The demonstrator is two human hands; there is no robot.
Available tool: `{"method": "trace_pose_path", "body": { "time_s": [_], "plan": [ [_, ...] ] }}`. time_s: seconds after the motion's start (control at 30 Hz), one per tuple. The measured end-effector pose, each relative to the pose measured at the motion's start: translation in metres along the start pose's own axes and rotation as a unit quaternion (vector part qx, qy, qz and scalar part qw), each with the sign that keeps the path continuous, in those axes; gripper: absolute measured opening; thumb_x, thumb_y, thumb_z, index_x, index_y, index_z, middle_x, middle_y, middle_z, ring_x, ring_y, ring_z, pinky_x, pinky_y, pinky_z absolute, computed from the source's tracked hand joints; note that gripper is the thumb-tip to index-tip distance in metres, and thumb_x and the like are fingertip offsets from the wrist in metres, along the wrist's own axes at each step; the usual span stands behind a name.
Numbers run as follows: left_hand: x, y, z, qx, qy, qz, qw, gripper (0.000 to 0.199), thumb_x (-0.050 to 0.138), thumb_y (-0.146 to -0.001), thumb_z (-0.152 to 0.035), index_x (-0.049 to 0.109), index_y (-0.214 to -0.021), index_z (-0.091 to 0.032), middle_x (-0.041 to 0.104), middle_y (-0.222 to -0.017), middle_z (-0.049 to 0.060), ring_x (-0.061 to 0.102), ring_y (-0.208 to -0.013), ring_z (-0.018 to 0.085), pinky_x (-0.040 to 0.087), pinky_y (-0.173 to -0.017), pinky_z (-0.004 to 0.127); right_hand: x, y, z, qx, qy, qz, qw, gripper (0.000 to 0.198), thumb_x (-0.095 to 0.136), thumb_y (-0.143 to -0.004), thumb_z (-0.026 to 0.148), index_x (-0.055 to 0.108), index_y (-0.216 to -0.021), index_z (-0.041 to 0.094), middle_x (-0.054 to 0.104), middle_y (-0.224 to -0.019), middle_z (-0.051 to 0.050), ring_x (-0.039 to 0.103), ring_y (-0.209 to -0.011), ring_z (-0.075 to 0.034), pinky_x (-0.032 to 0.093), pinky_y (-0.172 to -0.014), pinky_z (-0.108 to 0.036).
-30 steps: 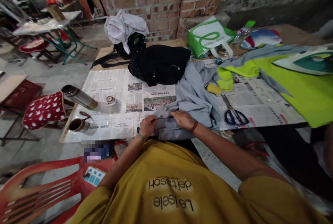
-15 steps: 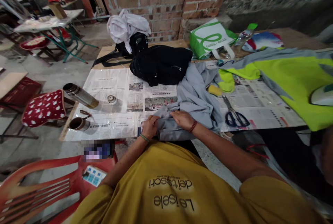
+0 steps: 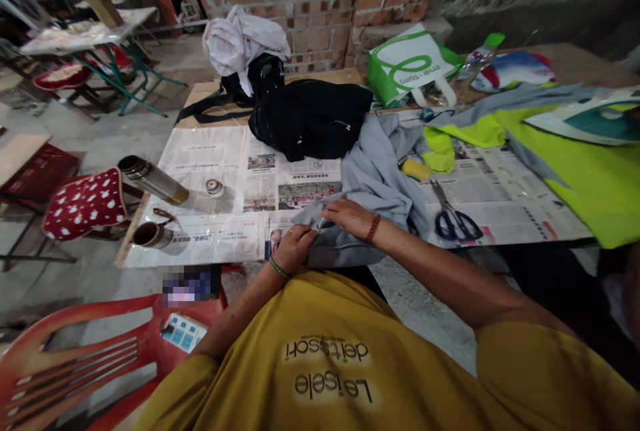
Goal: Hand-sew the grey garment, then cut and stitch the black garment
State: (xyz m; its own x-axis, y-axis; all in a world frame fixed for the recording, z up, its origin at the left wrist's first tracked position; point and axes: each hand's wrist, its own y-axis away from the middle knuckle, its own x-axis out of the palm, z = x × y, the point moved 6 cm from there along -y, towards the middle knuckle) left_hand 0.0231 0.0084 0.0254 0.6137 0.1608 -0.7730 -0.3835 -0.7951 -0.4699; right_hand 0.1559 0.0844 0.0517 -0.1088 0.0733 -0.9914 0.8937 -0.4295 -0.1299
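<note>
A crumpled grey garment lies over the table's front edge before me. My left hand, a green bead bracelet at its wrist, is closed on the near edge of this cloth. Just right of it, my right hand, with a red bracelet, rests over the garment with its fingertips pinched together. A small pale thing shows at those fingertips, too small to name. Right of the garment lie open scissors with dark blue handles and a yellow sponge-like block.
Newspaper covers the table. A thermos, its cup and a lid stand left. Behind are a black bag and a green-white bag. An iron rests on yellow-grey clothing at right. A red chair stands left.
My right hand has shifted slightly left and up, nearer my left hand, whose fingers now lie further over the cloth. At the right, the iron has moved back and left over the yellow clothing.
</note>
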Motion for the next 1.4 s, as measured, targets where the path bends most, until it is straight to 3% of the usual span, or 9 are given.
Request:
{"method": "trace_pose_path", "body": {
  "time_s": [0.2,0.53,0.8,0.87,0.93,1.07,1.17,1.23,1.4],
  "plan": [
    [-0.001,-0.001,-0.005,0.019,-0.015,-0.006,1.000,0.028,0.038,-0.094,-0.017,0.065,-0.103,-0.017,0.063,-0.096,0.009,0.058,-0.091,0.018,0.050,-0.085,0.031,-0.005,0.003,0.003,-0.009,0.005,0.014,1.000,0.023,0.040,-0.095,0.016,0.062,-0.104,0.017,0.058,-0.086,-0.005,0.046,-0.075,-0.014,0.031,-0.072,-0.028],
    [-0.001,-0.001,-0.002,-0.027,0.025,0.022,0.999,0.029,0.039,-0.093,-0.019,0.066,-0.103,-0.019,0.063,-0.098,0.007,0.058,-0.094,0.018,0.049,-0.089,0.031,0.000,-0.004,0.013,-0.017,-0.031,0.063,0.997,0.024,0.041,-0.094,0.016,0.063,-0.102,0.018,0.059,-0.088,-0.005,0.045,-0.075,-0.015,0.034,-0.074,-0.029],
    [0.002,0.000,0.004,-0.046,0.052,-0.006,0.998,0.027,0.038,-0.093,-0.018,0.065,-0.100,-0.018,0.063,-0.097,0.008,0.059,-0.094,0.018,0.051,-0.085,0.032,0.000,-0.011,0.015,0.044,-0.229,-0.031,0.972,0.022,0.047,-0.088,0.016,0.067,-0.097,0.014,0.063,-0.090,-0.008,0.055,-0.084,-0.016,0.044,-0.079,-0.028],
    [0.001,-0.001,0.004,-0.044,0.070,-0.022,0.996,0.025,0.038,-0.093,-0.017,0.063,-0.100,-0.018,0.063,-0.098,0.009,0.059,-0.096,0.018,0.051,-0.085,0.032,0.008,-0.016,0.011,0.120,-0.305,-0.039,0.944,0.019,0.050,-0.086,0.015,0.069,-0.090,0.015,0.066,-0.086,-0.006,0.059,-0.082,-0.014,0.046,-0.076,-0.026],
    [0.001,-0.002,0.005,-0.049,0.102,-0.036,0.993,0.022,0.039,-0.093,-0.016,0.061,-0.099,-0.018,0.063,-0.099,0.009,0.060,-0.097,0.018,0.051,-0.085,0.032,0.019,-0.020,0.006,0.221,-0.392,-0.010,0.893,0.017,0.053,-0.083,0.014,0.068,-0.089,0.016,0.066,-0.077,-0.002,0.060,-0.069,-0.011,0.046,-0.067,-0.023],
    [0.003,-0.003,0.010,-0.082,0.155,-0.044,0.984,0.018,0.042,-0.092,-0.015,0.058,-0.098,-0.018,0.064,-0.090,0.006,0.061,-0.087,0.015,0.050,-0.079,0.029,0.038,-0.018,0.005,0.377,-0.589,0.069,0.711,0.031,0.057,-0.078,0.010,0.057,-0.108,0.017,0.061,-0.059,0.006,0.045,-0.037,-0.005,0.034,-0.040,-0.017],
    [0.004,-0.004,0.011,-0.100,0.184,-0.048,0.977,0.017,0.042,-0.092,-0.016,0.059,-0.097,-0.018,0.064,-0.089,0.006,0.060,-0.085,0.015,0.049,-0.077,0.028,0.041,-0.017,0.006,0.407,-0.678,0.083,0.606,0.022,0.059,-0.075,0.010,0.053,-0.095,0.016,0.060,-0.053,0.006,0.042,-0.031,-0.004,0.025,-0.032,-0.015],
    [0.004,-0.004,0.011,-0.113,0.209,-0.046,0.970,0.018,0.042,-0.092,-0.017,0.060,-0.098,-0.018,0.064,-0.091,0.006,0.060,-0.088,0.015,0.048,-0.080,0.028,0.043,-0.016,0.007,0.404,-0.704,0.094,0.576,0.012,0.059,-0.075,0.012,0.051,-0.084,0.016,0.059,-0.052,0.005,0.042,-0.031,-0.004,0.023,-0.030,-0.015],
    [0.005,-0.004,0.012,-0.167,0.281,-0.034,0.944,0.019,0.045,-0.091,-0.022,0.062,-0.100,-0.018,0.066,-0.095,0.006,0.059,-0.091,0.016,0.046,-0.083,0.028,0.048,-0.015,0.008,0.359,-0.752,0.113,0.542,0.011,0.060,-0.078,0.019,0.051,-0.075,0.015,0.061,-0.055,0.002,0.041,-0.030,-0.004,0.025,-0.029,-0.016]
  ]
}}
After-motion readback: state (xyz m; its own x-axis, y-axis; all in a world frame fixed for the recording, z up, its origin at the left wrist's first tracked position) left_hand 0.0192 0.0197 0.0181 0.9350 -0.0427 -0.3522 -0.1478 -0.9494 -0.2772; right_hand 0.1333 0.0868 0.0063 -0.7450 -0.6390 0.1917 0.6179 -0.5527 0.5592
